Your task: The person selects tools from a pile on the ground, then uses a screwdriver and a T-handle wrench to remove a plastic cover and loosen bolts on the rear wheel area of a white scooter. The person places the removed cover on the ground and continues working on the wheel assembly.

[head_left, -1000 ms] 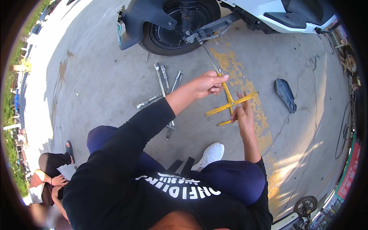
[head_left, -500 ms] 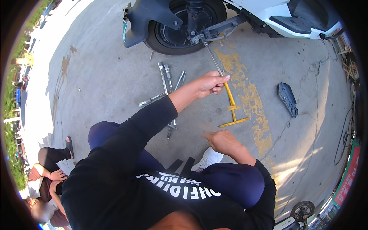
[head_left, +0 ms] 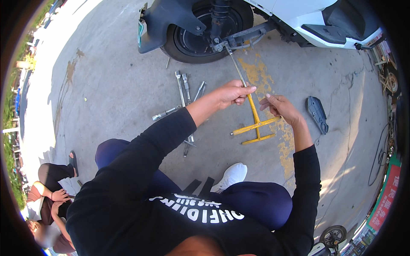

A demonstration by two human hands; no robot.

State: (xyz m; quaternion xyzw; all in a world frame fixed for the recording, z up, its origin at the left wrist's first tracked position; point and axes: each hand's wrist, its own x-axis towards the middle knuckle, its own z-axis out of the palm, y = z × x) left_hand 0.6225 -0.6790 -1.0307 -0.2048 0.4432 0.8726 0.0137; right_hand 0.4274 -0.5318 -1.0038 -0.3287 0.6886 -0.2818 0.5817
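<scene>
My left hand (head_left: 236, 94) is closed around the shaft of a yellow T-handle socket wrench (head_left: 253, 106), which has two crossbars at its near end. The wrench's silver far end meets the hub area of the wheel (head_left: 188, 53) on a white scooter (head_left: 284, 13). Beside the right end of the upper crossbar is my right hand (head_left: 279, 107), fingers loosely bent and apart, holding nothing. Whether it touches the bar I cannot tell. Left of the wrench, several silver socket wrenches (head_left: 180, 87) lie on the ground, partly hidden by my left forearm.
A dark grey plastic cover (head_left: 316, 113) lies on the concrete to the right, past a worn yellow painted stripe (head_left: 288, 149). My white shoe (head_left: 234, 175) is below the wrench. Another person (head_left: 53, 200) sits at the lower left. A dark hose (head_left: 379, 153) curls at the far right.
My right hand has moved up and to the right, from near my knee to beside the wrench. The upper crossbar has turned and now spreads sideways. My left hand keeps its grip.
</scene>
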